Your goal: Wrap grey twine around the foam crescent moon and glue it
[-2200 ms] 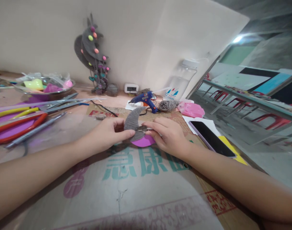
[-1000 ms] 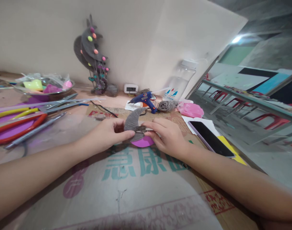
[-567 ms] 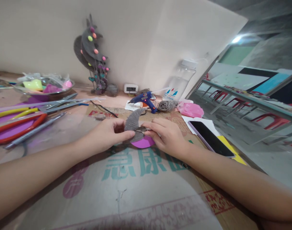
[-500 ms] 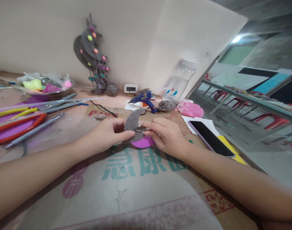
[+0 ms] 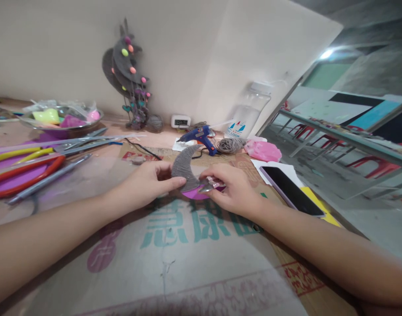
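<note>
A crescent shape point(image 5: 184, 169), purple foam partly wrapped in grey twine, is held just above the cardboard sheet point(image 5: 174, 259). My left hand point(image 5: 148, 182) pinches its left edge between thumb and fingers. My right hand point(image 5: 232, 188) is closed on the twine end point(image 5: 205, 188) at the crescent's lower purple tip. Both hands meet at the middle of the view.
A blue glue gun point(image 5: 201, 137), a twine ball point(image 5: 229, 145) and pink clay point(image 5: 262, 151) lie behind the hands. A phone point(image 5: 293, 184) rests at the right. Glue sticks, pliers point(image 5: 26, 173) and a bowl point(image 5: 60, 120) are on the left. A finished crescent ornament point(image 5: 126, 74) leans on the wall.
My right hand has drawn the twine down and to the right, off the crescent's middle to its lower tip. More of the purple tip shows. My left hand keeps its grip.
</note>
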A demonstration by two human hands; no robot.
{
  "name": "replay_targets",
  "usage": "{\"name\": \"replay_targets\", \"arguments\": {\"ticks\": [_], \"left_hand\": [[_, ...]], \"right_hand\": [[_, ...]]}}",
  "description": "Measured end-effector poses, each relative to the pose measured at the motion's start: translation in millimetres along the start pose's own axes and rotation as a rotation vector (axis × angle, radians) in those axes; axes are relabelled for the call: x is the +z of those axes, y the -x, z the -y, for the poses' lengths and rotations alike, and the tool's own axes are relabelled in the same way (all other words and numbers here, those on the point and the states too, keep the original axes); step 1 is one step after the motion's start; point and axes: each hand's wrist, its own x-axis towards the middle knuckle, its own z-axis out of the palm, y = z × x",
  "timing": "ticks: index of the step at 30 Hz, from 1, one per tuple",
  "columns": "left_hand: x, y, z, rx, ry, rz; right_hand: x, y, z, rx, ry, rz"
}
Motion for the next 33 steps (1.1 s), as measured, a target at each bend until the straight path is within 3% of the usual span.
{"name": "replay_targets", "arguments": {"ticks": [9, 16, 22, 28, 33], "left_hand": [[-2.2, 2.5, 1.3, 0.038, -0.033, -0.044], [1.5, 7.0, -7.6, -0.03, 0.154, -0.056], [-0.1, 5.9, -3.8, 0.003, -0.049, -0.047], [0.1, 4.5, -5.3, -0.02, -0.075, -0.034], [0.8, 6.2, -3.5, 0.031, -0.113, 0.078]], "right_hand": [[7.9, 1.1, -2.2, -0.018, -0.141, 0.013], [5.3, -0.9, 0.3, 0.079, -0.224, 0.014], [5.4, -1.3, 0.9, 0.143, -0.253, 0.025], [4.3, -1.1, 0.5, 0.181, -0.307, 0.039], [-1.0, -7.1, 11.6, 0.414, -0.504, 0.02]]}}
